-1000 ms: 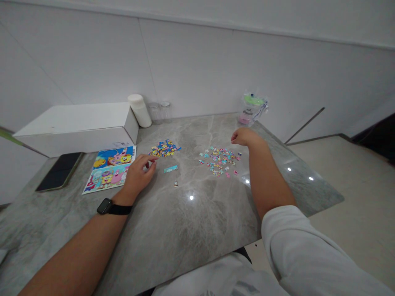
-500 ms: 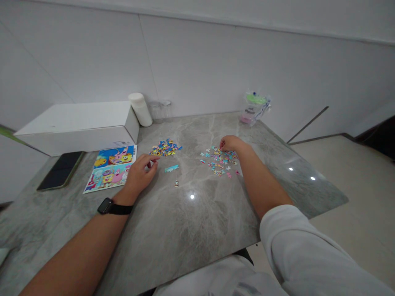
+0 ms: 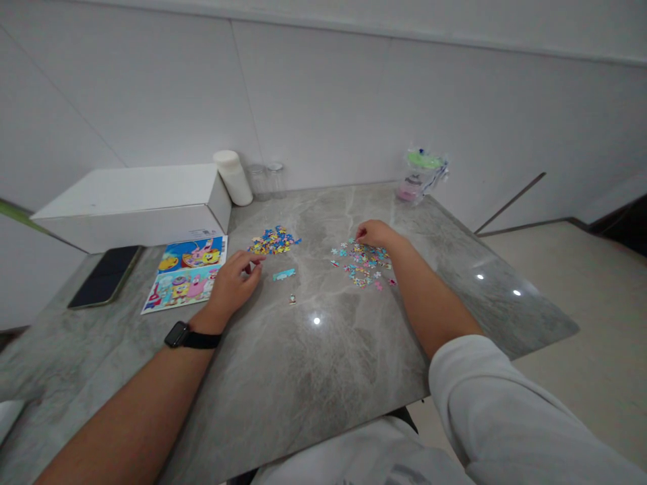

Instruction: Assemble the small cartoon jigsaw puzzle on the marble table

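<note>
**Right hand (image 3: 374, 234) at the edge of a puzzle pile, left hand (image 3: 235, 279) beside the picture sheet (image 3: 187, 277)**

On my feed, the right hand sits just right of the frame's center, a little above the middle. Its fingers are bent and drawn together, tips down at the upper edge of a scattered pile of pastel pieces (image 3: 360, 256). They look nearly closed, but from here I cannot tell whether they have hold of a piece. The forearm slants in from the lower right, out of a white sleeve (image 3: 485, 394).

I have the left hand left of center, covering part of the sheet's right edge. Its fingers are loosely curled, with a small gap between thumb and forefinger; I cannot tell if they touch the table (image 3: 323, 364). A dark watch (image 3: 176, 334) circles that wrist.

Just above and right of the left fingertips I see a tighter pile of blue and yellow pieces (image 3: 274, 241). Below it lies a light-blue strip (image 3: 284, 275), and lower again a single small piece (image 3: 292, 299), near the center of the frame.

At the left I can make out a phone (image 3: 105, 277) beside the sheet, and above them a white box (image 3: 131, 212) with a white bottle (image 3: 234, 179) next to it. A clear plastic bag (image 3: 420, 176) stands at upper right.
</note>
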Action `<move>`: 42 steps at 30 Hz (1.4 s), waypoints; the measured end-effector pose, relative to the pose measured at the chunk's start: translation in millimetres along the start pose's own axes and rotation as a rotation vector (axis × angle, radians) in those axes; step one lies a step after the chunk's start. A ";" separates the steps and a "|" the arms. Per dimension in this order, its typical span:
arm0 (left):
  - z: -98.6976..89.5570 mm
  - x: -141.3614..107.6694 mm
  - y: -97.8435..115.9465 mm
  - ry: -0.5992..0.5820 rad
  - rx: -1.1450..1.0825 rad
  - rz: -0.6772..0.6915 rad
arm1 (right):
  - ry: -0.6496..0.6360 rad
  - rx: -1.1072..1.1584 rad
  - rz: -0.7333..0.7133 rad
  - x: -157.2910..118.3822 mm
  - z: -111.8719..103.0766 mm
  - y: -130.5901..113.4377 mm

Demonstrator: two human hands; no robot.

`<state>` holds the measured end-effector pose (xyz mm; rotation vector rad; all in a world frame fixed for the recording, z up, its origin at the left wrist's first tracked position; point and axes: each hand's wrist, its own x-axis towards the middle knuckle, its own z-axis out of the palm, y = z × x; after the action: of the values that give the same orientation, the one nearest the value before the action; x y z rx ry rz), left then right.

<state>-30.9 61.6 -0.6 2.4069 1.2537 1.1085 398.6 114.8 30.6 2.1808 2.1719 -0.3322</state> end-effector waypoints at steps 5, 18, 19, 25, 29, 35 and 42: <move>-0.2 0.3 0.1 -0.005 0.012 0.005 | 0.028 0.005 0.000 5.1 5.2 3.6; -1.0 0.7 2.1 -0.033 0.004 0.000 | 0.116 0.049 0.011 10.7 8.4 12.0; -1.0 0.8 2.2 -0.036 0.005 0.000 | 0.080 0.059 0.011 10.5 6.5 14.7; -0.3 0.8 -0.1 -0.048 0.004 -0.003 | -0.094 0.038 0.023 5.0 -2.0 22.1; 0.1 -0.2 -2.5 -0.058 0.008 -0.014 | -0.115 -0.039 0.074 1.8 -7.7 22.8; -0.5 0.5 -0.4 -0.064 0.009 -0.016 | -0.088 -0.035 0.009 1.2 -7.7 18.5; 0.7 -0.3 -1.6 -0.072 -0.009 -0.015 | -0.082 -0.092 0.022 5.3 0.3 14.5</move>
<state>-31.5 62.5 -2.1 2.4035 1.2392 1.0118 412.9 119.8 27.6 2.1026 2.0761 -0.3088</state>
